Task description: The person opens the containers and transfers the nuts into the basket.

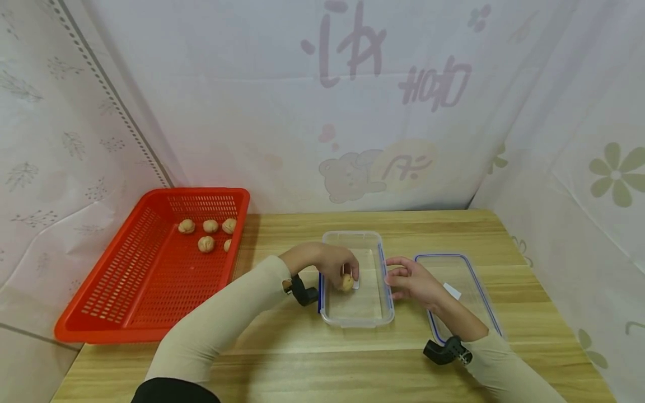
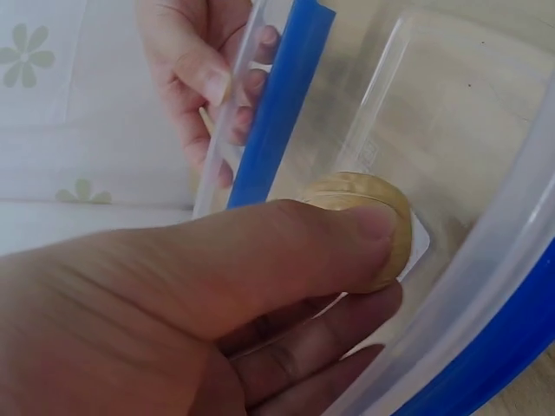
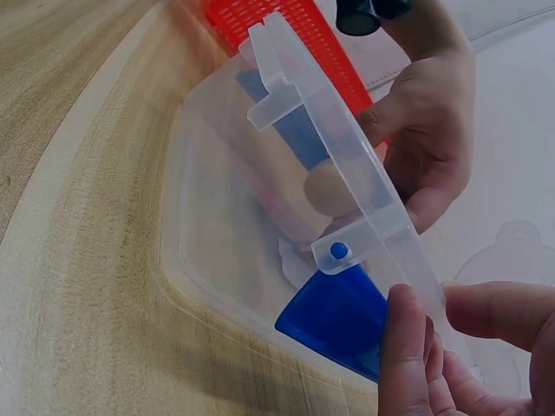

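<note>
My left hand reaches down inside a clear plastic box and pinches a walnut between thumb and fingers. In the left wrist view the thumb lies across the walnut, above the box floor. My right hand holds the box's right side wall. The right wrist view shows its thumb and fingers pinching the rim beside a blue side latch. A small white label shows partly behind the walnut.
A red plastic basket at the left holds several walnuts. Right of the box lies a clear lid with a blue seal, partly under the right forearm. A printed curtain hangs behind the wooden table.
</note>
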`<state>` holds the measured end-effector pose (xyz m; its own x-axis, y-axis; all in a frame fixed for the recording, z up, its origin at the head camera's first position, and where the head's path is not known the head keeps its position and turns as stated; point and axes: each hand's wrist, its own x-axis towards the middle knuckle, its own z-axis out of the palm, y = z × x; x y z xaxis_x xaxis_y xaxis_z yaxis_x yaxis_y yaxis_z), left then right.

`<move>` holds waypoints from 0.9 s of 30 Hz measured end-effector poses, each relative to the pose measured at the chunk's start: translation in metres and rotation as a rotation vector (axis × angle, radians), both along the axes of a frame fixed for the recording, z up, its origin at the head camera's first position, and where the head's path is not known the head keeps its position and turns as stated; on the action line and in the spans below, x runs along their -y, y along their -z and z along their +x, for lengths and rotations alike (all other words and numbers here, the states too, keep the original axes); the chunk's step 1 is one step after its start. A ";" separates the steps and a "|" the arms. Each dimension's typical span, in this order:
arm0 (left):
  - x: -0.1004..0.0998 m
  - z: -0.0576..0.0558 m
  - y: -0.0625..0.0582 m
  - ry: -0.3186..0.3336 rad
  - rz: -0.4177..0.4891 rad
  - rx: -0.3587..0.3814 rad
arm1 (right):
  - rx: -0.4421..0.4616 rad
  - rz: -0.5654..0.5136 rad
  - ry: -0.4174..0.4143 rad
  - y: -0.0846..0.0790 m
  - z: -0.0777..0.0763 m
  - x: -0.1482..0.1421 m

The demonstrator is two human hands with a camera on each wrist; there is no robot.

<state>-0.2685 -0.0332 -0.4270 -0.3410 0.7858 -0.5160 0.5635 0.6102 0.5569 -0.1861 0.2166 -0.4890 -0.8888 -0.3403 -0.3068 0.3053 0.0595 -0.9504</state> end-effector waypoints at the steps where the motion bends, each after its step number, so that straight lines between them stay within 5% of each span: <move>1: 0.001 -0.001 -0.001 0.000 0.008 0.002 | 0.000 -0.002 -0.001 0.000 0.000 0.000; 27: 0.021 -0.007 -0.017 -0.047 0.316 0.130 | -0.009 -0.005 -0.015 -0.002 0.001 -0.001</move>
